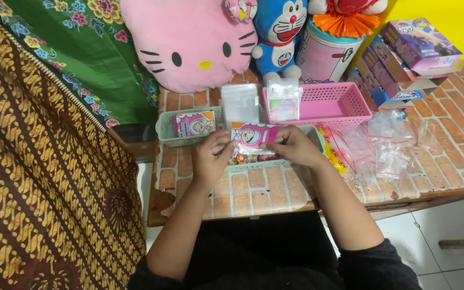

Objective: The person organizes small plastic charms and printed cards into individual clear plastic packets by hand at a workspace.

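Starting at your far left, a brown-and-gold batik cloth [44, 177] hangs beside the low table [275, 188], whose top wears a brick-pattern covering, and a green floral cloth [87, 59] sits behind it. Just right of that leans a big pink cat-face cushion [186, 43]. Below it, a pale green basket [168, 131] holds a pink card packet [194, 123]. Your left hand [212, 158] pinches the left edge of a small pink cartoon packet [253, 137], fingers closed on it, thumb on top. The packet is held flat just above a second pale tray [253, 164] with small colourful pieces in it, in front of you at the table's middle. Your right hand [294, 145] grips the packet's right edge in the same closed pinch. Behind your hands, clear zip bags [240, 102] stand upright, next to a pink plastic basket [331, 102]. A blue cat plush [280, 35] sits behind those. To your right lies a loose heap of clear zip bags [382, 147], and purple toy boxes [404, 53] are stacked at the far corner.
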